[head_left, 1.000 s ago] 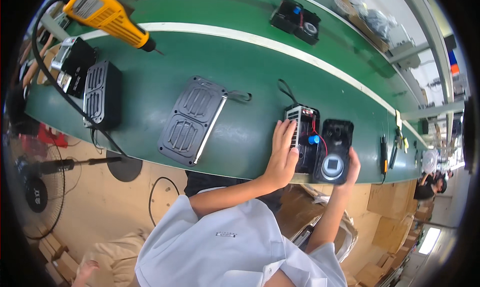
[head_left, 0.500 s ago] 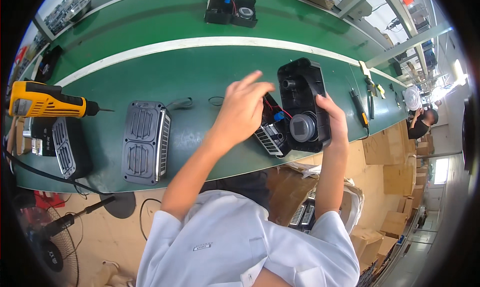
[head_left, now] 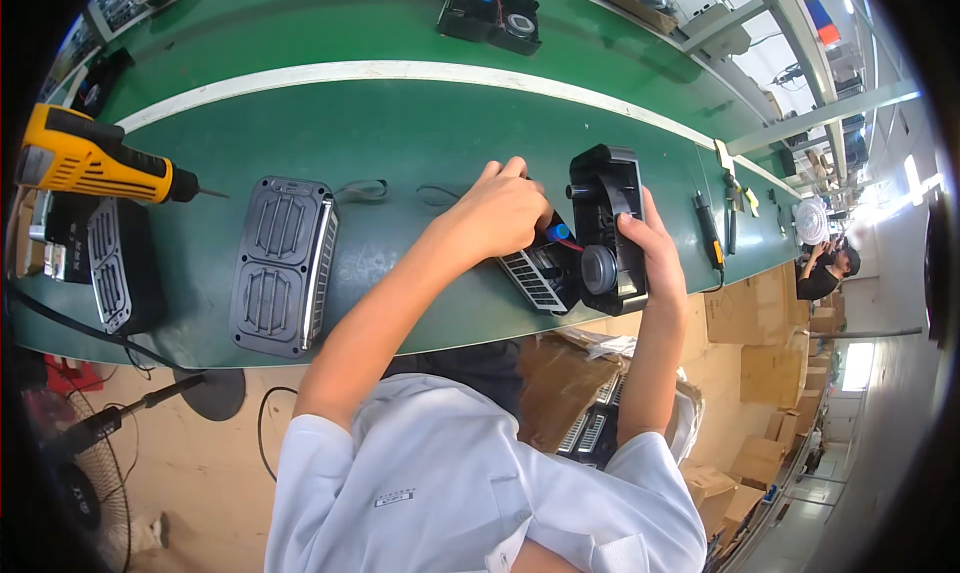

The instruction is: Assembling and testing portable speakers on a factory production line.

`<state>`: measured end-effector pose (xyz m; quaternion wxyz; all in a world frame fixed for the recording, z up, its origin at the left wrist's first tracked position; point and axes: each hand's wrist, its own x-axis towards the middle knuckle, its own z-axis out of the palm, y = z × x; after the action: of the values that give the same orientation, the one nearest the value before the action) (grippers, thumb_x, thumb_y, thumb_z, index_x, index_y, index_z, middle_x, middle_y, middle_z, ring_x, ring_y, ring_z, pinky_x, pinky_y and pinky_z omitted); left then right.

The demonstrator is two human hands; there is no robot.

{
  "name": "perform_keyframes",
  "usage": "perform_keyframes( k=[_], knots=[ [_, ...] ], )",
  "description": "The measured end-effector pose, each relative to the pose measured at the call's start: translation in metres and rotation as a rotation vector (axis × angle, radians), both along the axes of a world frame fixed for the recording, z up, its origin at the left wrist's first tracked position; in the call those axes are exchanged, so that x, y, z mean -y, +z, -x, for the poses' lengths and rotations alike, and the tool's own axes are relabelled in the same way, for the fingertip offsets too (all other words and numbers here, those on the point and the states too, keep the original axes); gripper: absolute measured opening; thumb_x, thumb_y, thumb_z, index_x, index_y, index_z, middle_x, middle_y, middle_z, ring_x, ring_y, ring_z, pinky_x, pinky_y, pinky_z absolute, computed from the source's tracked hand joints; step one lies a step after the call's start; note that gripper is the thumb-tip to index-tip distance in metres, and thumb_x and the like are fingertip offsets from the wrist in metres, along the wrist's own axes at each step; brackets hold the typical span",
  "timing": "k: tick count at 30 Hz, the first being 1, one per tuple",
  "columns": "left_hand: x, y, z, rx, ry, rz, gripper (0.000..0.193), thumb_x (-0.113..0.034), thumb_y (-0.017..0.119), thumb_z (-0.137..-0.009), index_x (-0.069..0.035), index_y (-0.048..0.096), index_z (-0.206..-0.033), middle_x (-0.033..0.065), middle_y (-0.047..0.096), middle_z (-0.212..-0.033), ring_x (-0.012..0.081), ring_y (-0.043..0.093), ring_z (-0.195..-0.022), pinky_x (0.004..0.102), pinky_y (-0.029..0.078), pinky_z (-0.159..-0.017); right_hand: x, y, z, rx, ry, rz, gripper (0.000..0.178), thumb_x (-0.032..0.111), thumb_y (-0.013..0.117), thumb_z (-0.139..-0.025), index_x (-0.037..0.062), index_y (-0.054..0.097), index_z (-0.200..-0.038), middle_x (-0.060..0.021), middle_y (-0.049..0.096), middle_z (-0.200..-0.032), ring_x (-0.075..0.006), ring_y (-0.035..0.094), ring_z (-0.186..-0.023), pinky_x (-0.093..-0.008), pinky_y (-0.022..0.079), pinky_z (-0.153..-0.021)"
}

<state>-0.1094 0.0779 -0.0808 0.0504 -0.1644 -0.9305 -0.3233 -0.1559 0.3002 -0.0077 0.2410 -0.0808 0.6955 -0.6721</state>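
My right hand (head_left: 655, 251) grips a black plastic speaker housing half (head_left: 610, 188), tilted on its side with its hollow inner face toward the left. A round grey speaker driver (head_left: 599, 270) sits in its lower end. Left of it, my left hand (head_left: 497, 213) is curled over the top of the other case half (head_left: 540, 281), which has a slotted light panel along its edge. Its fingertips are partly hidden behind the hand. Between the halves, a blue part (head_left: 560, 232) and a red wire show.
A closed black speaker (head_left: 282, 263) with a strap stands left; another (head_left: 125, 263) is beyond it, near a yellow power driver (head_left: 100, 158). At the back lies an open case (head_left: 490, 15). A soldering iron (head_left: 709, 231) and pliers (head_left: 731, 208) lie right. A co-worker (head_left: 828, 271) sits far right.
My left hand has come down from a raised, spread pose onto the left case half. The housing in my right hand has turned more edge-on. The whole view has shifted slightly.
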Motion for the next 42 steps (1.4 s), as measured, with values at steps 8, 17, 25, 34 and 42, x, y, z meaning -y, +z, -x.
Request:
perform_keyframes(
  k=[8,17,25,34,42],
  knots=[
    [-0.008,0.001,0.003,-0.009,0.055,0.245,0.025,-0.009,0.063,-0.08,-0.019,0.084,-0.091,0.0074,0.063,-0.135,0.0307,0.048,-0.128,0.0457,0.039,-0.104,0.011,-0.01,-0.004,-0.16,0.078,-0.181,0.072,0.017,0.067,-0.093,0.0057,0.033,-0.155,-0.0171,0.051,-0.14,-0.0227,0.059,-0.113,-0.0352,0.05,-0.095],
    [0.032,-0.019,-0.002,0.033,0.224,-0.222,0.025,-0.018,0.061,-0.092,-0.013,0.076,-0.111,0.0108,0.064,-0.132,0.0372,0.046,-0.136,0.0544,0.037,-0.111,0.03,-0.006,-0.002,-0.31,0.161,-0.375,0.076,0.015,0.071,-0.087,0.0084,0.036,-0.154,-0.0195,0.05,-0.142,-0.0259,0.059,-0.113,-0.0397,0.052,-0.093],
    [0.043,-0.03,-0.023,0.025,0.361,-0.703,0.017,-0.015,0.063,-0.094,-0.005,0.072,-0.104,0.0098,0.071,-0.11,0.0277,0.064,-0.108,0.0399,0.049,-0.094,0.04,-0.005,-0.007,-0.477,0.22,-0.424,0.076,0.011,0.072,-0.081,0.0022,0.042,-0.15,-0.0191,0.055,-0.138,-0.027,0.059,-0.115,-0.0391,0.05,-0.099],
    [0.05,-0.032,-0.039,0.197,0.042,-0.778,0.025,-0.031,0.077,-0.087,-0.012,0.076,-0.103,0.0131,0.061,-0.133,0.0349,0.053,-0.127,0.0444,0.043,-0.108,0.032,-0.007,-0.017,-0.68,0.229,-0.61,0.078,0.012,0.074,-0.077,0.0032,0.046,-0.149,-0.0219,0.051,-0.141,-0.0353,0.056,-0.126,-0.0426,0.045,-0.107],
    [0.042,-0.046,-0.033,0.113,0.131,-0.618,0.022,-0.027,0.083,-0.078,-0.015,0.078,-0.096,0.0126,0.061,-0.136,0.0366,0.05,-0.131,0.045,0.04,-0.111,0.044,-0.009,-0.029,-0.875,0.32,-0.653,0.078,0.011,0.076,-0.076,0.0054,0.048,-0.148,-0.0231,0.048,-0.142,-0.0375,0.058,-0.121,-0.0432,0.049,-0.102]
  ],
)
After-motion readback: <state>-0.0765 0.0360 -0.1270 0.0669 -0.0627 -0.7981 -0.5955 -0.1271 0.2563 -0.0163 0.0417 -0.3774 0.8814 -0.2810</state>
